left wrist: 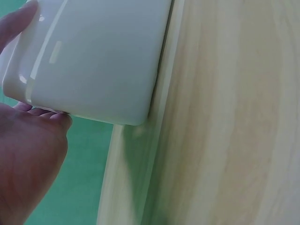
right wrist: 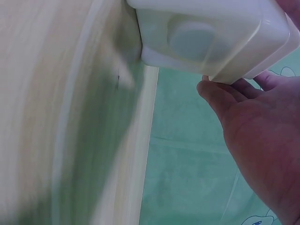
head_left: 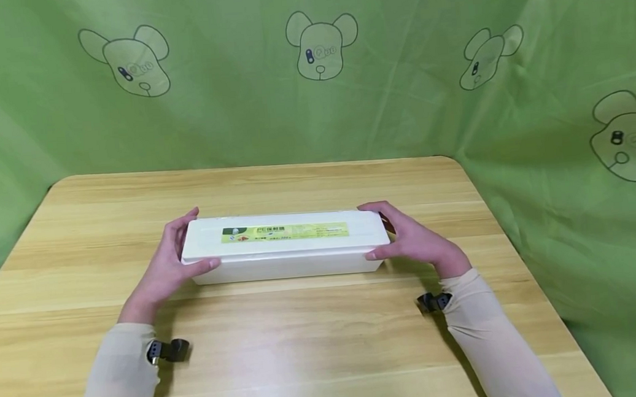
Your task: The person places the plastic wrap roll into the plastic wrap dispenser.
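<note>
White, long, lidded plastic box (head_left: 287,246) is gripped at both ends: the left hand (head_left: 162,268) and the right hand (head_left: 413,235) each set a thumb on the near face and reach fingers round toward the far side. Good handling here probably means equal pressure from both hands and keeping the two ends level, so neither corner dips. Between the grips, a yellow-green printed label (head_left: 320,230) lies on top. Below is a pale wood-grain table (head_left: 306,347); whether the underside fully touches it is unclear. Beyond the hands hangs green cloth (head_left: 400,106) with outlined animal heads.
</note>
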`<act>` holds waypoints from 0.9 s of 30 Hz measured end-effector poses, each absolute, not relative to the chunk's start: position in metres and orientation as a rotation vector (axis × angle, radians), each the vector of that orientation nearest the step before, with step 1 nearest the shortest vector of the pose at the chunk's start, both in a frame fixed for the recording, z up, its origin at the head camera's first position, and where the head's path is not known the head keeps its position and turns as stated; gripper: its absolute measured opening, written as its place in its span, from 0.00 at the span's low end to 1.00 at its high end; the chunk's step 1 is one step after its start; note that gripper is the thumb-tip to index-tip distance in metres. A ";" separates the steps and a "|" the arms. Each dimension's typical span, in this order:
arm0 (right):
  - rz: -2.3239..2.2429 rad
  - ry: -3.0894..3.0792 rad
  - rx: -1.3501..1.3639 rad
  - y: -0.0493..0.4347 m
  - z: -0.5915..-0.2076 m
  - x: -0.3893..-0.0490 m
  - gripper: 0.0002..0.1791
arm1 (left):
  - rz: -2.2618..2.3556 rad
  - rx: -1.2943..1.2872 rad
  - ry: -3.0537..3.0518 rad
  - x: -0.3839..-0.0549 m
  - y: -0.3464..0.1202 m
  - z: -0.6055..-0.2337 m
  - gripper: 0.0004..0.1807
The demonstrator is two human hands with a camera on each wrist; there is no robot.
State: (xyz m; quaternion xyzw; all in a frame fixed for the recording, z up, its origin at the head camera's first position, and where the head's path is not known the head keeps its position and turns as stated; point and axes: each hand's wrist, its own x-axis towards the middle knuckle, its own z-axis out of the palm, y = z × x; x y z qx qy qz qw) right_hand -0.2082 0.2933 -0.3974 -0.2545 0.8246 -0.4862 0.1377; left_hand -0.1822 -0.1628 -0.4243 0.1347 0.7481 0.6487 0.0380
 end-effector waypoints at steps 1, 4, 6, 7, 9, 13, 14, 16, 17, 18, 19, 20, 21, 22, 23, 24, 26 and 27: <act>-1.407 2.385 -0.734 0.293 -0.398 -0.208 0.49 | 1.989 0.410 2.295 -0.182 -0.163 -0.424 0.54; -1.402 2.395 -0.723 0.293 -0.398 -0.207 0.49 | 1.986 0.405 2.299 -0.182 -0.163 -0.424 0.54; -1.395 2.407 -0.711 0.292 -0.398 -0.207 0.50 | 1.985 0.404 2.302 -0.182 -0.163 -0.424 0.55; -1.394 2.410 -0.705 0.292 -0.399 -0.207 0.50 | 1.986 0.405 2.303 -0.182 -0.163 -0.424 0.55; -1.396 2.417 -0.698 0.292 -0.399 -0.206 0.50 | 1.988 0.406 2.304 -0.182 -0.164 -0.424 0.55; -1.419 2.408 -0.703 0.291 -0.399 -0.206 0.49 | 1.997 0.413 2.301 -0.183 -0.164 -0.424 0.55; -1.419 2.408 -0.703 0.291 -0.399 -0.207 0.49 | 1.996 0.412 2.304 -0.183 -0.164 -0.424 0.55; -1.417 2.404 -0.706 0.291 -0.398 -0.207 0.48 | 1.993 0.408 2.307 -0.183 -0.164 -0.424 0.55; -1.414 2.400 -0.706 0.291 -0.399 -0.207 0.48 | 1.986 0.406 2.312 -0.183 -0.165 -0.424 0.55; -1.411 2.398 -0.709 0.291 -0.399 -0.207 0.48 | 1.979 0.401 2.315 -0.184 -0.165 -0.424 0.55; -1.411 2.394 -0.708 0.291 -0.399 -0.207 0.48 | 1.973 0.395 2.316 -0.184 -0.165 -0.424 0.55; -1.410 2.392 -0.709 0.292 -0.398 -0.207 0.47 | 1.967 0.389 2.319 -0.184 -0.165 -0.423 0.55; -1.413 2.386 -0.711 0.292 -0.398 -0.207 0.47 | 1.962 0.386 2.322 -0.183 -0.165 -0.423 0.55; -1.415 2.382 -0.712 0.292 -0.398 -0.207 0.47 | 1.955 0.385 2.327 -0.183 -0.165 -0.423 0.55; -1.417 2.380 -0.709 0.291 -0.398 -0.207 0.48 | 1.949 0.384 2.333 -0.183 -0.165 -0.423 0.55; -1.418 2.379 -0.707 0.291 -0.398 -0.207 0.48 | 1.947 0.387 2.336 -0.183 -0.165 -0.423 0.55; -1.416 2.378 -0.704 0.291 -0.398 -0.207 0.48 | 1.935 0.393 2.349 -0.183 -0.166 -0.423 0.56; -1.412 2.378 -0.698 0.292 -0.399 -0.206 0.49 | 1.932 0.400 2.351 -0.183 -0.166 -0.423 0.58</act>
